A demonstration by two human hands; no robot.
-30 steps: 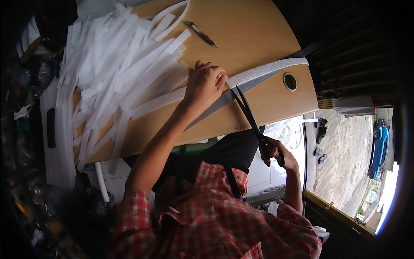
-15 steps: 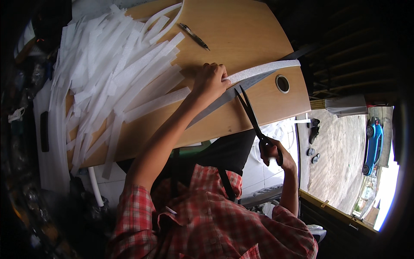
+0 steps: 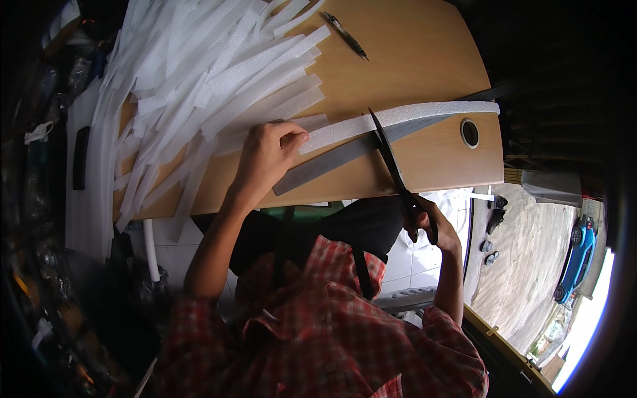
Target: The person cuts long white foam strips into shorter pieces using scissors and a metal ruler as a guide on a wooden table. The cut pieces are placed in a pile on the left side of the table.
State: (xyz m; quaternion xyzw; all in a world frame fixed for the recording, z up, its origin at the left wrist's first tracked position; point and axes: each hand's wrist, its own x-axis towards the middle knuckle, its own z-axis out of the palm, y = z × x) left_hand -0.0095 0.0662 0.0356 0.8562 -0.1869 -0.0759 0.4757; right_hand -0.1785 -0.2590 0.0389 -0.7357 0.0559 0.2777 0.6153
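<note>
A long white foam strip [image 3: 411, 115] lies bowed across the table, partly over a flat grey metal bar [image 3: 332, 161]. My left hand [image 3: 269, 151] is closed at the strip's left end, thumb and fingers pinched together there. My right hand [image 3: 424, 221] is wrapped round the handles of black scissors [image 3: 393, 161], just off the table's near edge. The blades point away from me, and their tips reach over the strip near its middle. How far the blades are apart is hard to see.
A big heap of cut white foam strips [image 3: 199, 73] covers the left of the wooden table [image 3: 411, 53]. A pen [image 3: 345, 36] lies toward the far side. The table has a round cable hole [image 3: 470, 133] at right. White scraps [image 3: 448, 205] lie below the near edge.
My left hand has slid leftward along the foam strip to its end. The scissors have moved forward, so their tips now overlap the strip. The whole view has shifted a little.
</note>
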